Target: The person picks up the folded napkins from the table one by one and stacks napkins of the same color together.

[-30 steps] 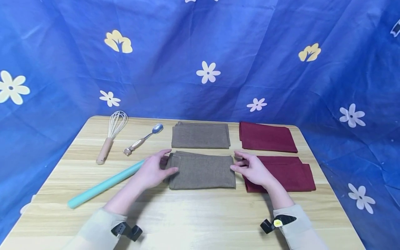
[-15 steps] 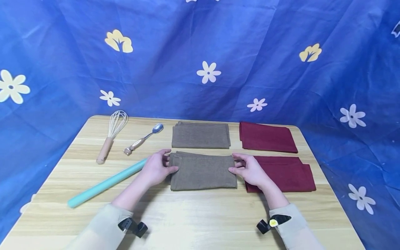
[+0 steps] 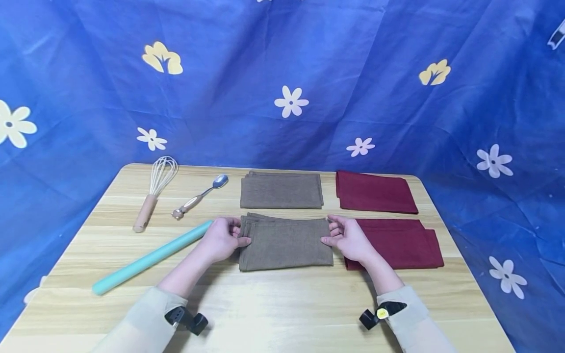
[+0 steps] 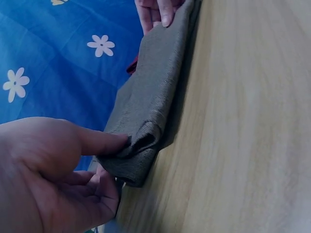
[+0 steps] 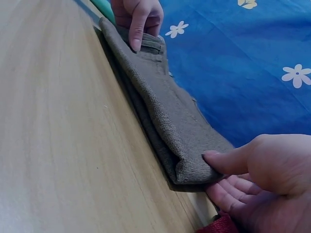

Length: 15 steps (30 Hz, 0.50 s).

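Note:
A folded grey-brown cloth (image 3: 286,245) lies near the middle of the table, gripped at both short ends. My left hand (image 3: 221,240) pinches its left end, thumb on top and fingers under the edge, as the left wrist view shows with the cloth's folded layers (image 4: 150,92). At the opposite end my right hand (image 3: 350,239) pinches the cloth the same way; in the right wrist view the thumb presses on the cloth's corner (image 5: 194,167) and the fingers curl beneath.
Behind lies another folded grey-brown cloth (image 3: 281,192). Two folded dark red cloths, one at the back (image 3: 376,192) and one nearer (image 3: 399,245), lie on the right. A whisk (image 3: 154,196), a spoon (image 3: 199,197) and a turquoise rod (image 3: 150,260) lie on the left of the table (image 3: 265,309).
Both hands have closed in from the sides onto the front grey-brown cloth, thumbs over its ends and fingers under them. The cloth has barely shifted. The head view has turned slightly.

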Motion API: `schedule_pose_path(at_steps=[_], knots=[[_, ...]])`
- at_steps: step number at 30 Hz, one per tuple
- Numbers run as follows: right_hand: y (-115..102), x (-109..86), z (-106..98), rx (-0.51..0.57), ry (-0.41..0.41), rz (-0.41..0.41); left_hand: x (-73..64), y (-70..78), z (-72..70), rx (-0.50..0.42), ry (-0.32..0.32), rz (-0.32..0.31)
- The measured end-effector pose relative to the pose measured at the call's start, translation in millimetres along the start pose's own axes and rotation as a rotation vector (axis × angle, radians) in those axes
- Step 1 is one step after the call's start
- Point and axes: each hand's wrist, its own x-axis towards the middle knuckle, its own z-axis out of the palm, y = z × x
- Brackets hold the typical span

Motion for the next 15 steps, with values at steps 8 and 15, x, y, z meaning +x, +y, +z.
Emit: schedule_pose_path(at_steps=[8, 15], knots=[[0.4, -1.6, 2.3, 0.038, 0.023, -0.019, -7.3, 6.8, 0.5, 0.012, 0.006, 0.088], [-1.2, -3.7, 0.5, 0.054, 0.023, 0.003, -6.9, 5.2, -0.6, 0.008, -0.003, 0.068]])
